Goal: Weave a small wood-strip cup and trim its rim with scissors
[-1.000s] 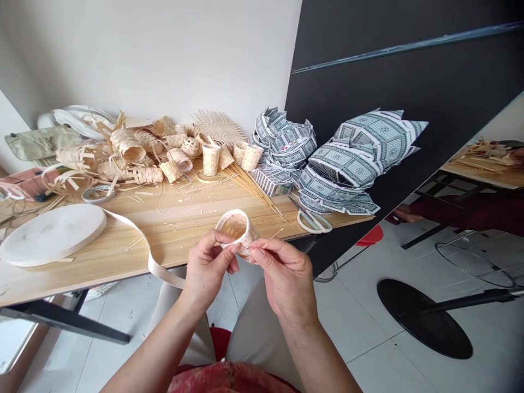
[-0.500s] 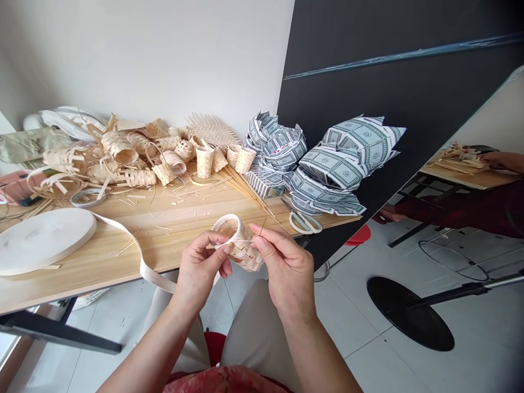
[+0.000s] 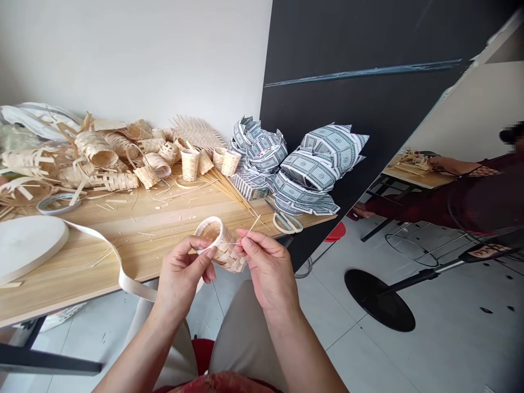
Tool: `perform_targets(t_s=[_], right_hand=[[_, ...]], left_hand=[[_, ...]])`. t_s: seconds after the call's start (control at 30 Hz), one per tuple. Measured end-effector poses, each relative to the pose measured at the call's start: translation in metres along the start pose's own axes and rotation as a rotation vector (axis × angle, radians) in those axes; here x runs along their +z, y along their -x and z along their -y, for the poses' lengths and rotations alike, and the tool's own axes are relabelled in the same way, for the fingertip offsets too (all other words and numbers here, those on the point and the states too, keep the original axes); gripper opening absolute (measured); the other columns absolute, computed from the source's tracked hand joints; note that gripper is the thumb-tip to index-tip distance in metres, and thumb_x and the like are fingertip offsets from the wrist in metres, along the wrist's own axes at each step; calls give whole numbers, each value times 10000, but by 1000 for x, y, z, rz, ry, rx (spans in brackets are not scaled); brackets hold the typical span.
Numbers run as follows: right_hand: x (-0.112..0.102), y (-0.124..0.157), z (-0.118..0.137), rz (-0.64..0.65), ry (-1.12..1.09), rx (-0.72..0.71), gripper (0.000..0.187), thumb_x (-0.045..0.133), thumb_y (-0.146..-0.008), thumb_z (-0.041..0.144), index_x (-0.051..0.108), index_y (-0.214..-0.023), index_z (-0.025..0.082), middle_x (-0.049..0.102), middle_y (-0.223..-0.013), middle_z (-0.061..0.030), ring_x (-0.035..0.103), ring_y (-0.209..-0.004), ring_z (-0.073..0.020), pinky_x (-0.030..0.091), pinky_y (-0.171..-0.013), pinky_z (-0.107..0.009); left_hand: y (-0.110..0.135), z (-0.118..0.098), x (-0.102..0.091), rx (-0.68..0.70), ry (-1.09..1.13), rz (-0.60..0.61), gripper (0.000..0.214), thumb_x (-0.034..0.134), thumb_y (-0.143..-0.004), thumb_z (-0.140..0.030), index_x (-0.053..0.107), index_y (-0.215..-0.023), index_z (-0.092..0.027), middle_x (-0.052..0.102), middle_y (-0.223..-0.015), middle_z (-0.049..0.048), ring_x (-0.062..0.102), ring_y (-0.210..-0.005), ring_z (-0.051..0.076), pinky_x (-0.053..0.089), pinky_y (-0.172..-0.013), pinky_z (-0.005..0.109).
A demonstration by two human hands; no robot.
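Observation:
My left hand (image 3: 186,267) pinches the white-edged rim of a small woven basket (image 3: 230,254), which is tilted with its opening toward the upper left. Close to the basket's right side, my right hand (image 3: 266,259) has thumb and fingers closed on a thin wooden strip (image 3: 254,225) that sticks up from the grip. A fine thread or strand seems to run from the rim to these fingers. From a flat white roll (image 3: 30,245) on the left, a white band (image 3: 118,259) trails off the table and passes behind my left hand.
Woven tubes and baskets (image 3: 98,150) are heaped at the back left of the table (image 3: 164,224). Small woven cups (image 3: 190,165), folded-paper pieces (image 3: 315,164) and scissors (image 3: 287,222) lie farther right. A tape roll (image 3: 59,203) is at left. Another person (image 3: 470,174) sits at a table on the right.
The view has turned to the right, so the table things appear farther left. Both hands keep their grips, and the strip in my right hand now slants more to the right.

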State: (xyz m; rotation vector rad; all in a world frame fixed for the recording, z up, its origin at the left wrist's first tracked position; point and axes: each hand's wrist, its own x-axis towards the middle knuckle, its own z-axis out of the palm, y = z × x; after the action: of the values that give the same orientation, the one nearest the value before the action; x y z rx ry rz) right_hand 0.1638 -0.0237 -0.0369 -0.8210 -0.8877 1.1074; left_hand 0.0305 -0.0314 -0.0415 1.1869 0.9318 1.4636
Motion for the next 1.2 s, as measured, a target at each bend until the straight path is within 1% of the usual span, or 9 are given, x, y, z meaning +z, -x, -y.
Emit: perform_targets(t_s=[0.07,0.17,0.23,0.3,0.37,0.43,0.53,1.0,1.2], right_hand=[[-2,2,1,24,154,-93,125,664,-707,236,714,-822,225,660,-696,3,601,-638,-115,487,-617,-240],[-3,10,6,98,548,-389,161,574,-785,167,698,-877,210,655,-793,-11,602,-717,-123,478,-659,-236],[-1,16,10,140,775,-574,203,507,-828,125,685,-905,182,636,-812,-27,593,-724,-117,464,-655,-221],[0,20,13,157,916,-674,227,462,-847,94,673,-904,157,619,-801,-37,586,-713,-114,450,-636,-210],[2,23,14,156,992,-727,233,443,-847,73,664,-870,142,609,-784,-43,580,-706,-117,440,-625,-209],[4,23,13,154,1035,-758,234,435,-839,58,656,-841,134,601,-762,-43,575,-695,-123,432,-617,-213],[4,23,11,166,1067,-779,236,429,-831,46,650,-863,123,584,-726,-35,561,-667,-124,423,-602,-217],[4,24,10,166,1090,-781,246,424,-820,45,647,-865,137,567,-712,-25,539,-642,-122,408,-577,-219],[3,27,11,168,1106,-779,256,407,-821,57,647,-852,142,565,-698,-27,533,-627,-128,409,-563,-230]], left_hand=[[-1,0,0,3,0,-11,122,647,-742,-263,571,-746,-168,543,-424,-65,477,-404,49,404,-439,142],[-2,-1,1,4,9,-28,137,650,-733,-270,565,-742,-163,546,-418,-61,472,-394,50,400,-432,145],[-1,-2,1,9,17,-40,144,653,-725,-272,564,-743,-161,546,-415,-60,473,-389,53,397,-427,147],[-1,-2,1,19,25,-58,147,657,-719,-271,566,-753,-160,549,-416,-59,477,-388,56,398,-424,150],[-1,-2,1,27,28,-78,148,656,-718,-273,571,-762,-160,555,-422,-58,481,-387,58,403,-425,154],[-1,-3,1,31,27,-92,150,655,-718,-277,577,-765,-159,555,-424,-57,484,-387,61,408,-426,159],[0,-3,1,35,19,-105,147,652,-723,-279,586,-771,-156,553,-423,-57,487,-390,61,414,-429,159],[0,-2,1,58,1,-107,128,648,-737,-276,602,-764,-159,559,-443,-53,499,-408,60,422,-434,154],[1,-3,2,61,-31,-133,133,655,-725,-274,613,-761,-154,548,-453,-49,502,-412,68,424,-434,167]])
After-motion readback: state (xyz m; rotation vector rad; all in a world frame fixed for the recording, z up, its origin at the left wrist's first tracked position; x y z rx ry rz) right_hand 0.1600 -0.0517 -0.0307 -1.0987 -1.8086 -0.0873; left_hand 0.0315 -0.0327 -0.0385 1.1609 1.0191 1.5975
